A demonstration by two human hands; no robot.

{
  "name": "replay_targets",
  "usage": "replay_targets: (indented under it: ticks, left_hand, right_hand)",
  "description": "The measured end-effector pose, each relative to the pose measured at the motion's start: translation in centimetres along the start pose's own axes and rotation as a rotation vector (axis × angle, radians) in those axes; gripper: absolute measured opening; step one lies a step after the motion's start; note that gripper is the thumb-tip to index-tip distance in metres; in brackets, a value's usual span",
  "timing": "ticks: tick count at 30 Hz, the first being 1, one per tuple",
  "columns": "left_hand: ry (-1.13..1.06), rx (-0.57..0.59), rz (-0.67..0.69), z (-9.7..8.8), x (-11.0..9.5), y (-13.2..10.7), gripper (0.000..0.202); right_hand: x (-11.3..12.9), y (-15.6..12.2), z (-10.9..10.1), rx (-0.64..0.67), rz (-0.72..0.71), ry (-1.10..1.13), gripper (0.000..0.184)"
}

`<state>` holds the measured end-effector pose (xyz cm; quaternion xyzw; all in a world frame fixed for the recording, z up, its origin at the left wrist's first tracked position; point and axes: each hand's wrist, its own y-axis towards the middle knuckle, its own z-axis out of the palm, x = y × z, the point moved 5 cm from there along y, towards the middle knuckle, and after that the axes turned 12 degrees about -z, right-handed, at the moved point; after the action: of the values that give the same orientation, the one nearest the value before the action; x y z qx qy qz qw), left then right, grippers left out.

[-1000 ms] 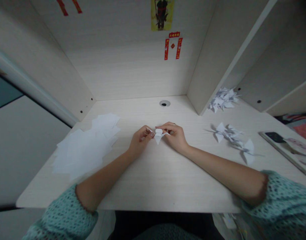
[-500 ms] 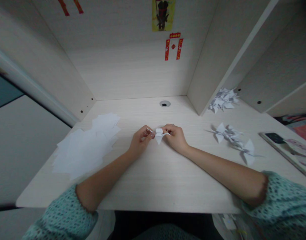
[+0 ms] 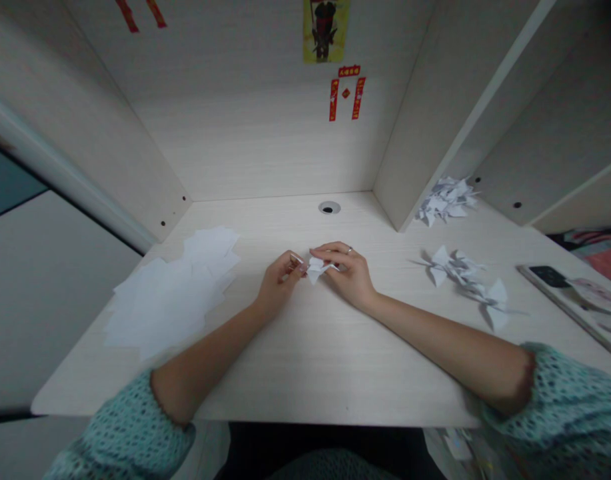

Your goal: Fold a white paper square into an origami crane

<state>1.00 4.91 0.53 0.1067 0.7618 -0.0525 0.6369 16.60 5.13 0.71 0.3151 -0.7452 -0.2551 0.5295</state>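
Observation:
A small white paper crane (image 3: 315, 268) is between my two hands above the middle of the desk. My left hand (image 3: 279, 283) pinches its left end between thumb and fingers. My right hand (image 3: 351, 272), with a ring on one finger, bends round the other side. Its index finger reaches over the far side of the crane, and its thumb is near the pointed right end. Part of the crane is covered by fingertips.
A spread pile of white paper sheets (image 3: 170, 293) lies on the left. To the right are several folded paper cranes (image 3: 496, 305), with a heap of more cranes (image 3: 448, 200) behind the divider panel (image 3: 425, 133). A phone (image 3: 580, 300) rests at the far right.
My right hand has let go of the crane's right point and stretched its fingers leftward over the far side. The crane has tilted slightly. My left hand stays almost in place.

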Motion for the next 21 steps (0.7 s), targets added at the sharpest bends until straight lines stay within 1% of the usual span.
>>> replay_targets:
  ticks: [3,9,13,16,21]
  left_hand:
    - [0.016,0.003,-0.01,0.1,0.0,0.0,0.023]
    - [0.065,0.007,0.013,0.1,-0.3,-0.1,0.022]
    - [0.069,0.007,0.019,0.1,-0.3,-0.1,0.021]
    - [0.061,0.0,0.007,0.0,-0.1,0.0,0.022]
    - [0.079,-0.007,0.011,0.0,-0.1,-0.1,0.022]
  right_hand:
    - [0.2,0.0,-0.1,-0.006,-0.013,-0.008,0.024]
    - [0.4,-0.1,-0.1,0.019,-0.046,-0.075,0.026]
    - [0.2,-0.1,-0.1,0.009,-0.047,-0.102,0.026]
    - [-0.1,-0.1,-0.1,0.005,-0.029,-0.091,0.023]
    - [-0.9,-0.1,0.0,-0.026,0.053,-0.029,0.016]
